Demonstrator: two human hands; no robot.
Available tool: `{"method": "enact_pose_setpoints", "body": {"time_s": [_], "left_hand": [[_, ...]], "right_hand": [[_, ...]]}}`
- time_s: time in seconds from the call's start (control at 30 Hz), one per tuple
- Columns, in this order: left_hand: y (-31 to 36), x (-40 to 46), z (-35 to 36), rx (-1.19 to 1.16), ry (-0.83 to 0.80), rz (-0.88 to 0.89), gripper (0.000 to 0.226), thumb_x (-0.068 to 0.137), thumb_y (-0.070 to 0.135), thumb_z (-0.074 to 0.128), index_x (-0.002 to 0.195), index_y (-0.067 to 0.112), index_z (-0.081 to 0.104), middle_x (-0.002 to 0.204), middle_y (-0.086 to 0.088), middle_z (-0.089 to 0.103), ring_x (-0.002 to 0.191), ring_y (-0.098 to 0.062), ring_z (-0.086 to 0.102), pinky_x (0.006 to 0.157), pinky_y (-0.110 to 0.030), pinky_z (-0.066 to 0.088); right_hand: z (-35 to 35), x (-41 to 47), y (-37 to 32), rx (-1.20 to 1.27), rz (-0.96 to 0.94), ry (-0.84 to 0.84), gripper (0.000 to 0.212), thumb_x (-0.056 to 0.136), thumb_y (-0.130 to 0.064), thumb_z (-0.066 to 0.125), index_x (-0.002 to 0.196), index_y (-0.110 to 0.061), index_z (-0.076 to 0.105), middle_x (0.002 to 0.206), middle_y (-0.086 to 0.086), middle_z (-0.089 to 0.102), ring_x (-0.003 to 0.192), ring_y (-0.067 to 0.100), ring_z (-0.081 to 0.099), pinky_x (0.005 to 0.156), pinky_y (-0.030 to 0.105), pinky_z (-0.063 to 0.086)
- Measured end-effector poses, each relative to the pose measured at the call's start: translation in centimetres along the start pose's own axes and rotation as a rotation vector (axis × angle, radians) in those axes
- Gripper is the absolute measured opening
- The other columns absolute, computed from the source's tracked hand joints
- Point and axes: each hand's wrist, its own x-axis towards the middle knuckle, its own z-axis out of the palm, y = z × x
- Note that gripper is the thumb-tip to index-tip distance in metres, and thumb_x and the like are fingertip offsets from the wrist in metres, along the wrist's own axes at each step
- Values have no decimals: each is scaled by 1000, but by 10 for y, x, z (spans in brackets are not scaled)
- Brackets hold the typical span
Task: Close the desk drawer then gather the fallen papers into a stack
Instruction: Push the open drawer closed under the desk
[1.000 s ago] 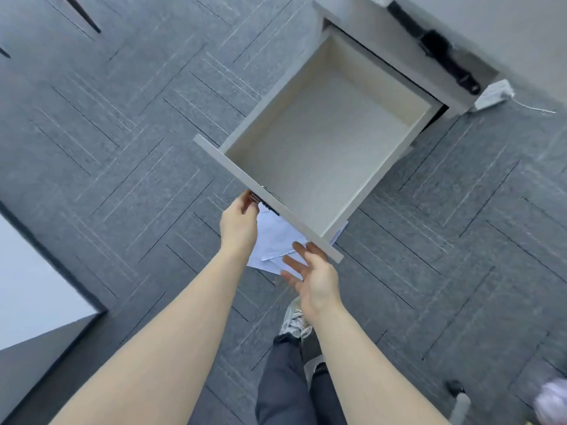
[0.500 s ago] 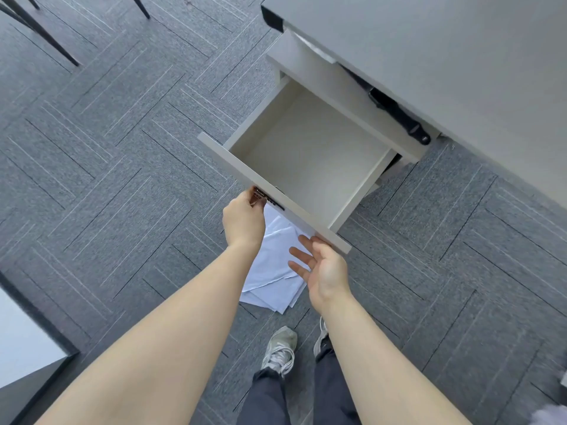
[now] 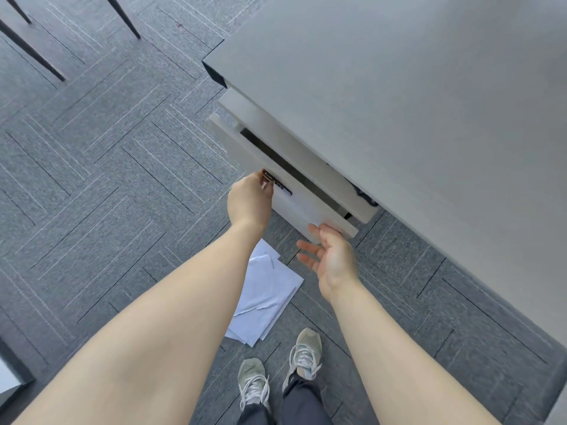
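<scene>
The pale grey desk drawer (image 3: 245, 148) sits under the desk top (image 3: 399, 102) with only a narrow dark gap left behind its front panel. My left hand (image 3: 250, 199) is closed around the dark metal handle (image 3: 276, 184) at the middle of the panel. My right hand (image 3: 329, 256) is spread flat, fingers apart, its fingertips against the panel's near right end. White papers (image 3: 267, 296) lie fanned and overlapping on the carpet below the drawer, between my forearms.
Grey herringbone carpet tiles (image 3: 107, 179) cover the floor. Dark chair legs (image 3: 30, 50) stand at the top left. My two sneakers (image 3: 303, 354) are just beyond the papers' near edge. A white furniture corner (image 3: 9, 378) shows at the lower left.
The drawer has slid from wide open to almost fully in under the desk, both hands moving with its front panel. The view has shifted, showing more of the desk top and the papers.
</scene>
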Motion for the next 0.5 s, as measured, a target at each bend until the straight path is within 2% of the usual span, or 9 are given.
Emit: {"method": "enact_pose_setpoints", "body": {"time_s": [0.07,0.17,0.27,0.4,0.5], "left_hand": [[8,8,4,21,1,21,23,91,26,54,103,12,69,99,-13,75,92,-35,65,69,-38,50],[15,17,8,71,7,60,25,92,28,54,104,12,69,101,-13,75,93,-36,65,71,-39,52],[15,24,10,116,12,130,27,92,30,53,104,10,68,97,-15,75,89,-37,66,70,-42,54],[13,26,10,270,-2,235,30,96,29,48,103,4,64,94,-22,71,86,-41,64,63,-37,39],[14,25,8,311,-14,288,29,98,23,44,102,0,61,92,-26,69,83,-44,64,60,-36,33]], "right_hand": [[0,5,-9,-9,-21,0,32,96,-15,46,128,-17,50,136,4,58,76,20,65,63,31,52],[2,10,-20,-9,-39,23,17,95,-13,48,107,-21,57,135,6,58,77,19,64,64,31,52],[7,15,-28,4,-50,56,17,94,-10,46,94,-23,58,132,9,59,80,18,64,64,30,53],[5,16,-25,-45,-63,58,16,94,-10,50,104,-19,58,119,3,60,77,16,64,62,29,53],[3,16,-25,-75,-60,42,31,94,-12,51,125,-14,53,115,-1,59,76,17,64,62,29,52]]}}
